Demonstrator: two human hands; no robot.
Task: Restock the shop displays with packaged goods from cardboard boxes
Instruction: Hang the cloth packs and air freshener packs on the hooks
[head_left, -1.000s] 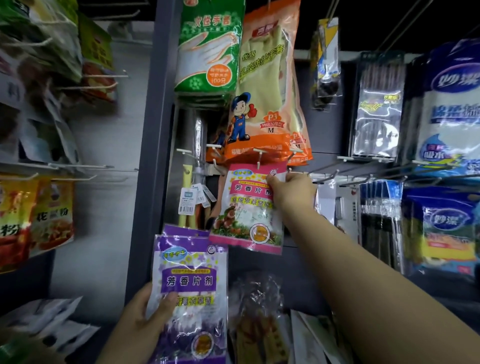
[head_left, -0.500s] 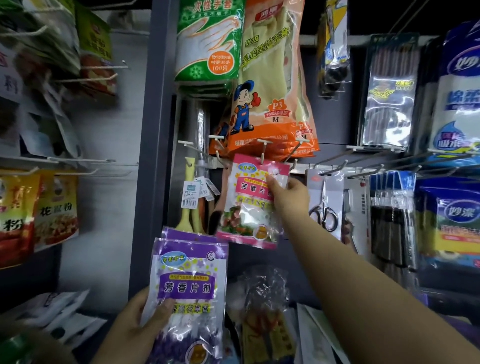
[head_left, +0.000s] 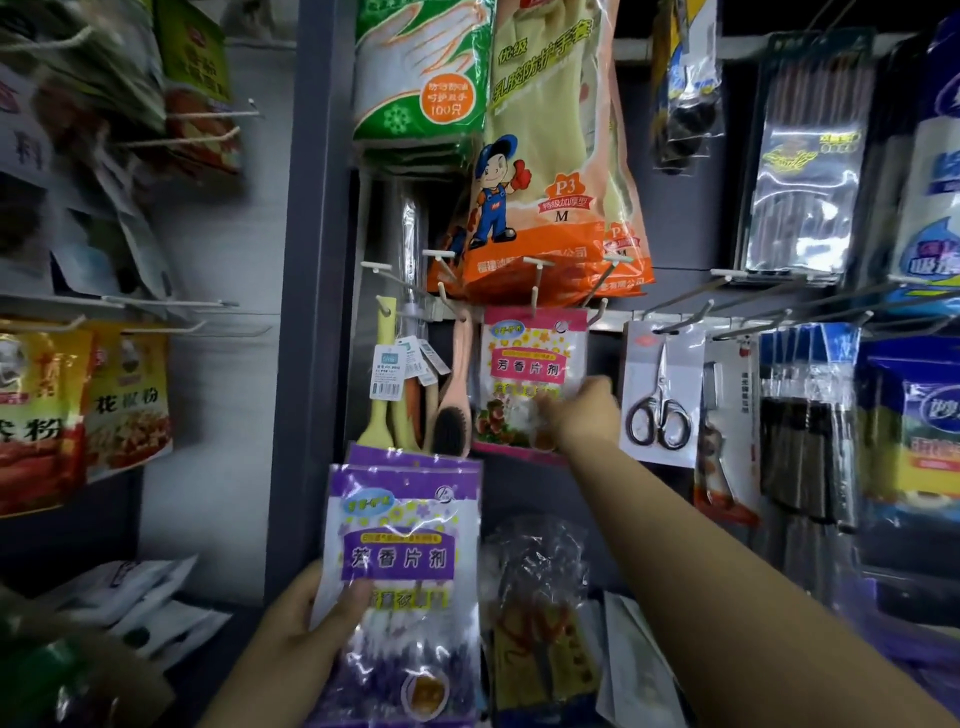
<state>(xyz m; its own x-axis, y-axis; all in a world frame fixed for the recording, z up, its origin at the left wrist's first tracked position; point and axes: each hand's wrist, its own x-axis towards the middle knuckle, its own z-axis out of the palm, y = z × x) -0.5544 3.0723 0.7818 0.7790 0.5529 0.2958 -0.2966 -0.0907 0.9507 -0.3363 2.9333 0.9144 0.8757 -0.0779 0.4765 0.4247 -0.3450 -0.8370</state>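
Observation:
A pink-topped packet of fragrance tablets (head_left: 524, 358) hangs straight on a white peg hook (head_left: 535, 275) in the middle of the display. My right hand (head_left: 584, 415) is blurred at the packet's lower right edge, fingertips touching its front. Lower down, my left hand (head_left: 306, 623) grips a small stack of purple packets (head_left: 400, 551) of the same kind, thumb on the front, held upright below the brushes.
Orange rubber-glove packs (head_left: 556, 156) and green glove packs (head_left: 421, 78) hang above. Brushes (head_left: 452, 415) hang left of the pink packet, carded scissors (head_left: 660, 410) to its right. Spice packets (head_left: 124, 395) hang far left, blue packs (head_left: 924, 415) far right. A clear bag (head_left: 540, 597) lies below.
My right hand has slid from the pink packet's top corner down to its lower right edge, and the packet now hangs straight on the hook. The purple stack has stayed in my left hand.

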